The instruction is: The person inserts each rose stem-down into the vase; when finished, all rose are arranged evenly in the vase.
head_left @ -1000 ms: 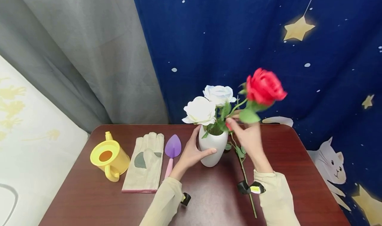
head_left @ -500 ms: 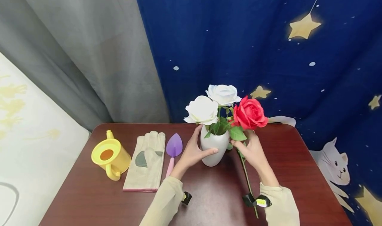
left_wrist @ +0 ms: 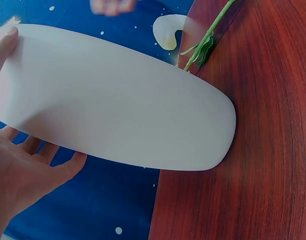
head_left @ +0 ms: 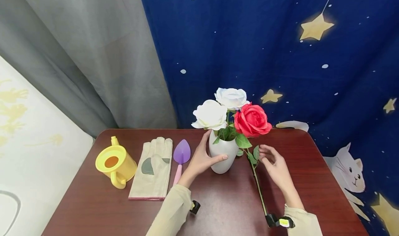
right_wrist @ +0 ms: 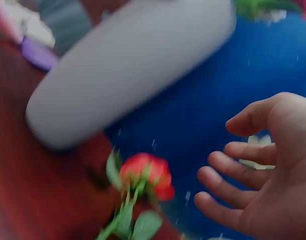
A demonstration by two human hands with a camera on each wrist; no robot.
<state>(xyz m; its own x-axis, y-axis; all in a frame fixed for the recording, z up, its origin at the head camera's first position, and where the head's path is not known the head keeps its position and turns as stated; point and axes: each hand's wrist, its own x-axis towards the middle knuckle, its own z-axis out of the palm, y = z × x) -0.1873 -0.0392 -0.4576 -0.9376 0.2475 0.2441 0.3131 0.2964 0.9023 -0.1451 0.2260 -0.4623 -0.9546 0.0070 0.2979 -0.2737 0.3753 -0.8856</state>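
Observation:
A white vase (head_left: 225,157) stands upright on the table, and my left hand (head_left: 200,162) grips its left side, thumb across the front. Two white roses, one nearer (head_left: 210,115) and one behind (head_left: 232,98), rise from its mouth. To their right a red rose (head_left: 253,120) leans out of the vase. My right hand (head_left: 276,167) holds nothing, its fingers spread and slightly bent to the right of the vase. Beside that hand a second rose's green stem (head_left: 258,191) lies on the table; its red bloom (right_wrist: 148,175) shows in the right wrist view.
Left of the vase lie a purple trowel (head_left: 182,151) with a pink handle and a pair of cream work gloves (head_left: 152,180). A yellow watering can (head_left: 125,165) stands at the table's left. Behind the table (head_left: 311,194) hangs a blue starry curtain (head_left: 237,38).
My right hand has brought the red rose down into the vase, let go of it and drawn back to the right. The left hand has stayed on the vase.

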